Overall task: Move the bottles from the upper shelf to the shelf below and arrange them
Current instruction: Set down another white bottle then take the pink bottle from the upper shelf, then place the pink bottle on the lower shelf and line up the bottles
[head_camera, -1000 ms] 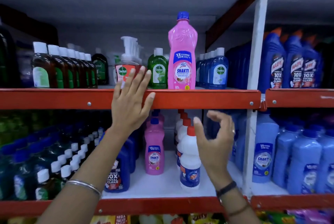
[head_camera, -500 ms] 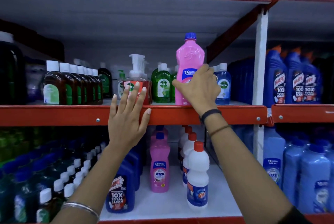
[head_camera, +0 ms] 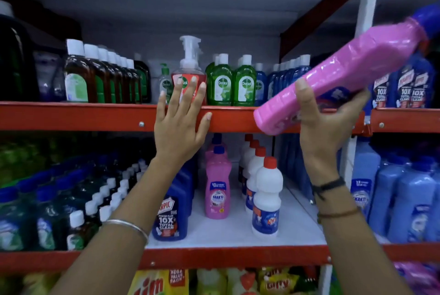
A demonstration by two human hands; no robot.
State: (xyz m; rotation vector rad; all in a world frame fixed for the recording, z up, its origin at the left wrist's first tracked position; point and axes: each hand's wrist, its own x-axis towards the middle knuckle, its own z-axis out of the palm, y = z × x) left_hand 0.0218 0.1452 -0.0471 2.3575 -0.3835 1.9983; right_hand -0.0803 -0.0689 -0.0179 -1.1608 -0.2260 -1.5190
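My right hand [head_camera: 326, 125] is clamped on the tall pink plastic bottle [head_camera: 345, 66], tilted clear of the upper red shelf's front edge [head_camera: 95, 116]; left hand [head_camera: 181, 120] spread flat there; placing below remains.

At two o'clock you hold a glossy pink bottle [head_camera: 342, 73] with a blue cap [head_camera: 428, 20]. The upper shelf [head_camera: 71, 116] edge is red, and so is the lower shelf [head_camera: 214, 259] edge, with a white floor. At twelve o'clock stand green bottles [head_camera: 220, 85] with white caps and a clear pump bottle [head_camera: 188, 66] with a red label. At ten o'clock are brown bottles [head_camera: 78, 78], white-capped. At six o'clock you see a pink bottle [head_camera: 217, 190] with a blue cap, white bottles [head_camera: 266, 199] with red caps and blue labels, and a dark blue bottle [head_camera: 171, 216].
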